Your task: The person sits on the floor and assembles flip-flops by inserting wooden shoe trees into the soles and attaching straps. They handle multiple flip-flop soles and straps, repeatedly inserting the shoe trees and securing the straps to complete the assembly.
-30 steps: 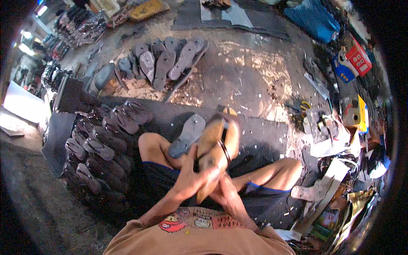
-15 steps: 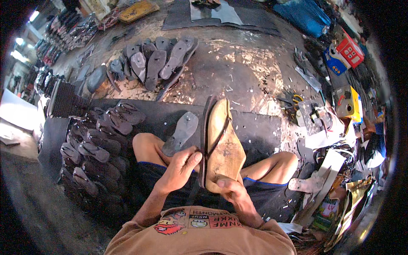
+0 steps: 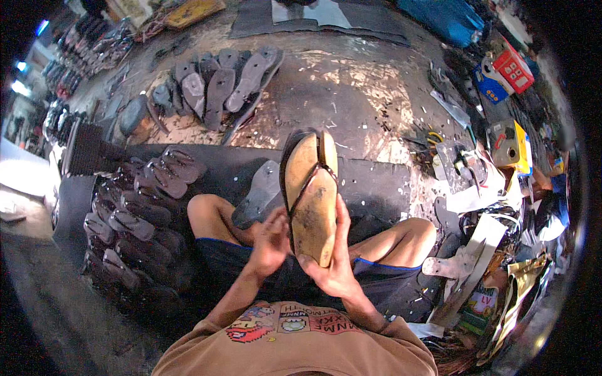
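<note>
A dark flip-flop (image 3: 289, 156) with a yellowish foot-shaped last (image 3: 315, 210) on it stands upright in front of me, toe end up. Its dark straps cross the last. My right hand (image 3: 332, 269) is closed round the lower right side, thumb on the heel end of the last and fingers along the edge. To its left, my left hand (image 3: 271, 247) is slightly blurred, fingers loosely stretched up beside the sole's edge; whether they touch it is hard to see. A grey sole (image 3: 258, 194) lies behind my left hand, over the dark mat.
Many strapped flip-flops (image 3: 138, 216) are stacked at the left. Loose grey soles (image 3: 219, 94) lie ahead on the floor. Yellow-handled pliers (image 3: 434, 140), a yellow box (image 3: 520, 149) and a red box (image 3: 513, 70) are at the right. A dark mat (image 3: 376, 185) spreads in front.
The flip-flop and last have turned so that the last's top faces me more, and moved slightly left. My left hand has let go of the sole's edge; my right hand has shifted its grip.
</note>
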The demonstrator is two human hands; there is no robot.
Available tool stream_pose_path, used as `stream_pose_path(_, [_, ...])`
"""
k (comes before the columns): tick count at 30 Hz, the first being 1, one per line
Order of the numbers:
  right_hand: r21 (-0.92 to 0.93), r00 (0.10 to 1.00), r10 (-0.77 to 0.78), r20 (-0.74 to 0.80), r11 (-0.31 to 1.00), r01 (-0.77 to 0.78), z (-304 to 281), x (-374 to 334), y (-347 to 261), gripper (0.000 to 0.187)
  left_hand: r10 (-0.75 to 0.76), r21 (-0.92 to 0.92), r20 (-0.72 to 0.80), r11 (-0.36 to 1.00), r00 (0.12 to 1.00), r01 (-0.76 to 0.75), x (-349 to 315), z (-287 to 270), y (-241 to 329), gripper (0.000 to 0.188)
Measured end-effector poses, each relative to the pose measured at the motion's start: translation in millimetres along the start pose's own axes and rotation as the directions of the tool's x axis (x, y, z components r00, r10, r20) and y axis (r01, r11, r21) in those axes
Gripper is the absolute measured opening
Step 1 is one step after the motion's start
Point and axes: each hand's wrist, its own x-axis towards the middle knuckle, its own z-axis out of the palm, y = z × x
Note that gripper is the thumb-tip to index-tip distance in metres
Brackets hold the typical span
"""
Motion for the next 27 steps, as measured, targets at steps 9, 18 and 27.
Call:
stream_pose_path(9, [0.205,0.958,0.278,0.072,0.936,-0.287,9,-31,14,0.115,0.374,0.869,-0.421,0.428,0.827,0.249,36,-76,91,0.043])
stream_pose_path(18, [-0.810,0.948,-0.317,-0.037,0.565,0.157,-54,58,16,0.102,0.068,0.925,-0.204,0.339,0.977,0.170,-6,-27,113,0.075])
stream_pose_path(27, [-0.253,0.872,0.229,0.432,0.959,-0.127,2,75,54,0.100,-0.067,0.616,-0.434,0.706,0.899,0.350,-137,-47,104,0.047])
